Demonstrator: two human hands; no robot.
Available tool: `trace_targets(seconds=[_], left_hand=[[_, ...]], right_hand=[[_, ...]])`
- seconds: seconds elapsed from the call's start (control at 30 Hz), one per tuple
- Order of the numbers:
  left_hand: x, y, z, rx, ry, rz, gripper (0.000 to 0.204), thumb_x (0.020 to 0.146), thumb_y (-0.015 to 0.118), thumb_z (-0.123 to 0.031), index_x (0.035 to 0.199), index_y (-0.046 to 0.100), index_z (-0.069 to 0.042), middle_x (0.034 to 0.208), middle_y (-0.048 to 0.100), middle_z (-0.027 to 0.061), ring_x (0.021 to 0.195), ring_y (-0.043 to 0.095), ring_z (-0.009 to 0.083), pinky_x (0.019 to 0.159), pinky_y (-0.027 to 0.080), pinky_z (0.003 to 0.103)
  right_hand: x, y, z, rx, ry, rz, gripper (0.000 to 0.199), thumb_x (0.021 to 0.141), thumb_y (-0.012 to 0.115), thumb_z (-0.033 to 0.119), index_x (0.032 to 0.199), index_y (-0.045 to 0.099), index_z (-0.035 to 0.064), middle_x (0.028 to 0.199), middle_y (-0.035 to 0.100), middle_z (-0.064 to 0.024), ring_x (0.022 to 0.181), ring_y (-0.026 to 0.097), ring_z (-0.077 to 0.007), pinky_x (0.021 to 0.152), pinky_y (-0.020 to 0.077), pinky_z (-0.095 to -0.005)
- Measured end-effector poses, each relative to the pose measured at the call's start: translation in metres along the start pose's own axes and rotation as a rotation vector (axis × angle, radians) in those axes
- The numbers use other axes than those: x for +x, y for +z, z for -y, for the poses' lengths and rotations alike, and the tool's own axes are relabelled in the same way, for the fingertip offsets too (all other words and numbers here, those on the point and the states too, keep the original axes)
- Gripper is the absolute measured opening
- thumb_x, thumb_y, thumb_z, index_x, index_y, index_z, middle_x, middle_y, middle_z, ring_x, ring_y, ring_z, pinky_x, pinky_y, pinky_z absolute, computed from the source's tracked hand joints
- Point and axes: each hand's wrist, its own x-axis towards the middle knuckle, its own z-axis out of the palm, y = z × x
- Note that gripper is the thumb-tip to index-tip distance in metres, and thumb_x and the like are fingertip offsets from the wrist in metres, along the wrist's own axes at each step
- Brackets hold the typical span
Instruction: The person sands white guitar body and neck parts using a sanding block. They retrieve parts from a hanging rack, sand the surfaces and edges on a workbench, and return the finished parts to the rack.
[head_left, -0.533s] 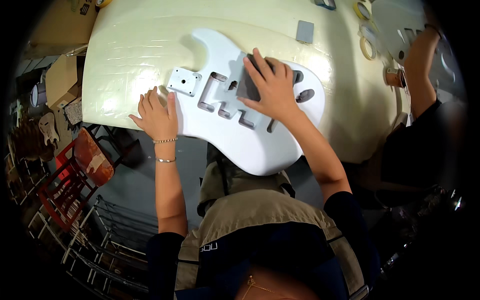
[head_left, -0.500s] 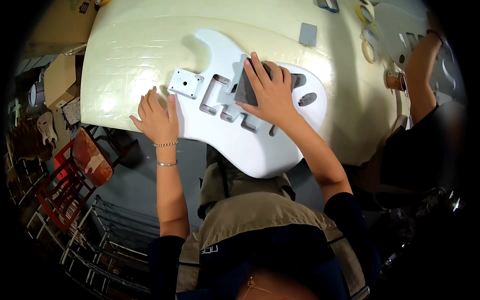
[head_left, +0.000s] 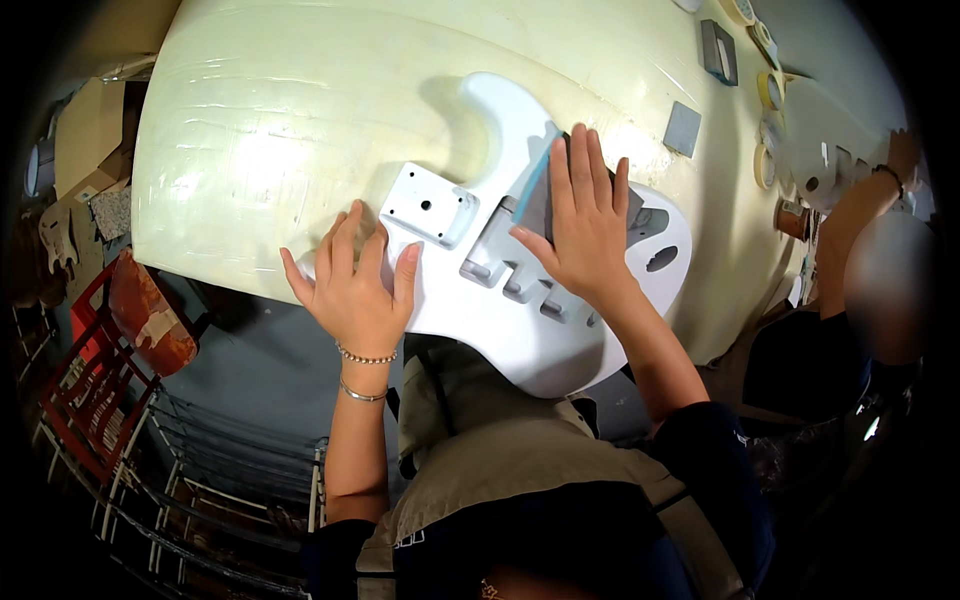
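Observation:
A white electric guitar body [head_left: 470,295] lies on the covered table, its routed cavities facing up and its near edge against my apron. My right hand [head_left: 588,225] lies flat over a dark grey sanding pad [head_left: 540,200] with a light blue edge. Fingers stretched and a little apart, it presses the pad onto the body over the middle cavities, hiding part of them. At the left, my left hand [head_left: 352,280] rests open by the neck pocket [head_left: 425,205], its thumb on the body's edge and the other fingers spread toward the table cover.
The table [head_left: 250,130] has a shiny cream cover. A grey sanding sheet [head_left: 682,130], a dark block [head_left: 718,52] and tape rolls [head_left: 765,165] lie to the right. Another person's arm [head_left: 850,235] reaches over a second guitar body [head_left: 830,150]. A red chair [head_left: 150,315] stands at left.
The guitar body appears farther right and turned slightly in view. My right hand has straightened its fingers over the pad. The left hand still touches the body's left edge.

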Motion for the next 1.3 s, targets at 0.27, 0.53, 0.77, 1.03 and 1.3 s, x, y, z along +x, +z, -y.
trace_targets(seconds=[0.27, 0.53, 0.77, 1.03, 1.3], left_hand=[[0.001, -0.001, 0.004, -0.006, -0.007, -0.032, 0.036, 0.083, 0.058, -0.046, 0.086, 0.071, -0.012, 0.114, 0.061, 0.0017, 0.105, 0.057, 0.0209, 0.108, 0.011, 0.055], [0.004, 0.004, -0.002, 0.051, 0.025, -0.02, 0.035, 0.084, 0.057, -0.045, 0.082, 0.072, -0.013, 0.114, 0.063, -0.003, 0.107, 0.057, 0.02, 0.109, 0.014, 0.051], [-0.003, 0.006, -0.002, 0.114, 0.007, -0.045, 0.038, 0.087, 0.054, -0.046, 0.084, 0.073, -0.014, 0.115, 0.063, -0.0031, 0.109, 0.056, 0.0206, 0.109, 0.013, 0.052], [-0.001, 0.012, 0.004, 0.127, 0.043, -0.013, 0.04, 0.091, 0.048, -0.045, 0.088, 0.073, -0.013, 0.118, 0.062, -0.0061, 0.11, 0.056, 0.0186, 0.109, 0.012, 0.052], [-0.003, 0.012, 0.004, 0.17, 0.031, 0.013, 0.039, 0.093, 0.045, -0.043, 0.091, 0.073, -0.015, 0.12, 0.061, -0.0055, 0.112, 0.055, 0.0192, 0.109, 0.012, 0.051]], right_hand=[[0.045, 0.005, 0.012, 0.035, -0.079, -0.14, 0.081, 0.08, 0.053, 0.058, 0.135, 0.037, 0.0004, 0.142, 0.033, -0.0206, 0.134, 0.027, -0.0343, 0.104, 0.0132, -0.0624], [0.104, 0.024, 0.041, -0.065, -0.034, -0.224, 0.079, 0.081, 0.051, 0.06, 0.138, 0.036, 0.0082, 0.146, 0.028, -0.0141, 0.135, 0.025, -0.0319, 0.103, 0.0134, -0.0658], [-0.05, -0.001, -0.098, -0.137, 0.537, -0.084, 0.082, 0.084, 0.047, 0.059, 0.144, 0.023, 0.009, 0.15, 0.018, -0.0186, 0.138, 0.016, -0.0371, 0.103, 0.0074, -0.0661], [-0.02, 0.003, -0.054, -0.046, 0.302, -0.203, 0.069, 0.087, 0.046, 0.055, 0.141, 0.031, 0.0153, 0.147, 0.028, -0.0117, 0.136, 0.022, -0.0362, 0.101, 0.0089, -0.0691], [-0.16, 0.0, 0.0, 0.126, 0.35, -0.026, 0.074, 0.077, 0.052, 0.058, 0.141, 0.035, 0.0235, 0.148, 0.026, -0.014, 0.138, 0.021, -0.034, 0.104, 0.0112, -0.0644]])
